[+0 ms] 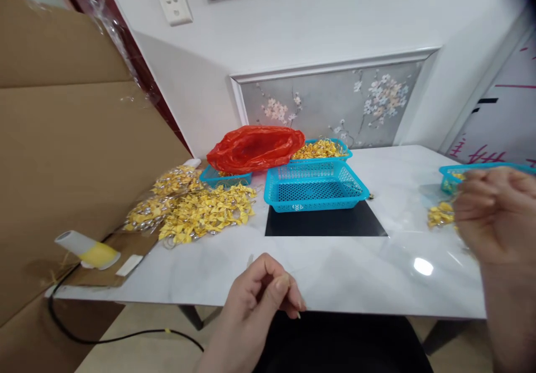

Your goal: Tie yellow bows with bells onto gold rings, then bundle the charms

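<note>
My left hand (pixel 264 293) is over the table's front edge, its thumb and index finger pinched together; I cannot make out anything between them. On the far right, my right hand (pixel 498 211) is raised with its fingers curled closed, slightly blurred, and whatever it may hold is hidden. Beside it lies a small group of yellow bow-like pieces (pixel 440 215), in front of a blue basket (pixel 450 180) that the hand partly covers. A larger pile of yellow bows with silvery bits (pixel 209 211) spreads across the table's left part.
A blue perforated basket (pixel 316 202) stands on a black mat (pixel 326 225). Behind it are a red plastic bag (pixel 255 149) and another blue basket (pixel 349 153) of yellow pieces. Cardboard (pixel 62 138), a grey-and-yellow tube (pixel 87 249) and a black cable (pixel 125 336) are at left.
</note>
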A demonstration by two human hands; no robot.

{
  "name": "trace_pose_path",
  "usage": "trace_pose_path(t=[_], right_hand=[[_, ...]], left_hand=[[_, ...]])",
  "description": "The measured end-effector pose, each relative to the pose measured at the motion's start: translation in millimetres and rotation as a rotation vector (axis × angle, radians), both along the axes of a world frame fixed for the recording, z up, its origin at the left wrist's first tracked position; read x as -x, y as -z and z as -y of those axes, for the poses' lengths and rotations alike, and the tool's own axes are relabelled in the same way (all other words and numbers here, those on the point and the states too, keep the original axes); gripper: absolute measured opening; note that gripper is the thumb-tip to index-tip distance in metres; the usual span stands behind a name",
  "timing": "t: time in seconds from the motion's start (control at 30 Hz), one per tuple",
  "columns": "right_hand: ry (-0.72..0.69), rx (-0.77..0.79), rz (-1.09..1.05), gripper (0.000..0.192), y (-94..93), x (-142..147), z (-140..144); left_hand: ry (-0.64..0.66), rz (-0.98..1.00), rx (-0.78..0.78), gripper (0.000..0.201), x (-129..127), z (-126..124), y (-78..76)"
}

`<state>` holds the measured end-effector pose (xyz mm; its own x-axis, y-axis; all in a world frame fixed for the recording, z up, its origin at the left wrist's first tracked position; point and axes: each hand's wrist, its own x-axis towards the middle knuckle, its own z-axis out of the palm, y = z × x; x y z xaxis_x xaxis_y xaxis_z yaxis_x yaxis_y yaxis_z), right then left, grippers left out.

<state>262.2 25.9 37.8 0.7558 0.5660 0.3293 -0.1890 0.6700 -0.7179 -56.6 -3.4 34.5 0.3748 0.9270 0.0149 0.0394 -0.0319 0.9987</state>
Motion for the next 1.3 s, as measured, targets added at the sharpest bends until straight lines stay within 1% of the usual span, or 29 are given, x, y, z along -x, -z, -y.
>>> trace_pose_path(t=[0.07,0.1,0.13,0.17,0.2,0.27,0.33,0.4,0.43,0.47,0.5,0.57,0.63,0.73,0.8,0.9,1.0,1.07,1.1,1.2,1.23,1.3], right_hand=[[-0.187,0.1,0.057,0.026,11.4,22.1,3.7],[-0.28,0.156,0.102,0.028,16.5,36.5,6.9],[-0.365,0.211,0.154,0.025,20.8,52.1,10.9],[-0.452,0.267,0.21,0.018,23.7,68.2,15.6],[-0.584,0.341,0.294,0.016,25.3,83.8,20.5],[-0.865,0.46,0.502,0.024,25.1,110.5,29.9],[-1.087,0.539,0.626,0.032,22.7,128.6,36.6],[-1.224,0.574,0.669,0.035,20.9,138.1,39.6],[-1.251,0.576,0.685,0.035,20.7,140.2,40.0],[-1.244,0.572,0.704,0.032,20.8,141.0,39.9],[-1.206,0.565,0.724,0.027,21.2,140.9,39.5],[-1.076,0.564,0.803,0.02,22.0,138.8,38.7],[-0.941,0.563,0.903,0.02,22.1,135.8,38.3],[-0.82,0.512,0.968,0.024,20.9,133.0,39.2],[-0.781,0.484,0.946,0.025,20.5,133.2,40.3],[-0.781,0.497,0.913,0.025,21.9,135.2,41.6],[-0.812,0.529,0.876,0.024,27.9,133.6,40.5],[-0.764,0.555,0.782,0.023,35.7,126.7,37.4],[-0.7,0.568,0.705,0.023,40.6,121.2,34.9],[-0.395,0.58,0.459,0.03,55.9,98.2,25.7],[-0.297,0.579,0.409,0.034,59.8,89.7,22.7],[-0.142,0.599,0.378,0.039,64.1,74.0,18.4]], left_hand=[[-0.005,-0.112,-0.101,0.027,-3.9,4.2,-2.5],[-0.001,-0.155,-0.136,0.027,-5.7,6.0,-3.7],[0.009,-0.196,-0.162,0.027,-7.2,7.5,-4.7],[0.019,-0.235,-0.184,0.027,-8.3,8.5,-5.5],[0.027,-0.269,-0.206,0.026,-8.9,9.1,-5.8],[0.034,-0.318,-0.252,0.026,-8.4,9.2,-5.0],[0.044,-0.338,-0.291,0.027,-6.3,8.4,-2.7],[0.074,-0.338,-0.298,0.027,-3.5,7.6,0.2],[0.089,-0.34,-0.291,0.027,-2.0,7.2,1.4],[0.1,-0.346,-0.279,0.027,-0.6,7.0,2.3],[0.105,-0.357,-0.267,0.027,0.6,6.7,2.8],[0.11,-0.385,-0.245,0.027,2.4,6.1,3.2],[0.137,-0.399,-0.216,0.027,3.6,5.0,3.6],[0.167,-0.372,-0.17,0.028,4.5,2.8,6.2],[0.149,-0.335,-0.144,0.029,4.7,1.7,8.8],[0.121,-0.286,-0.114,0.03,4.5,1.3,10.3],[0.08,-0.24,-0.098,0.031,4.4,3.0,6.4],[0.023,-0.207,-0.092,0.032,5.2,4.6,1.8],[-0.005,-0.184,-0.084,0.033,6.1,5.4,-0.2],[-0.059,-0.093,-0.032,0.036,11.1,6.6,-2.6],[-0.065,-0.06,-0.013,0.036,13.4,6.7,-1.8],[-0.062,0.027,0.028,0.036,18.4,7.0,1.3]])
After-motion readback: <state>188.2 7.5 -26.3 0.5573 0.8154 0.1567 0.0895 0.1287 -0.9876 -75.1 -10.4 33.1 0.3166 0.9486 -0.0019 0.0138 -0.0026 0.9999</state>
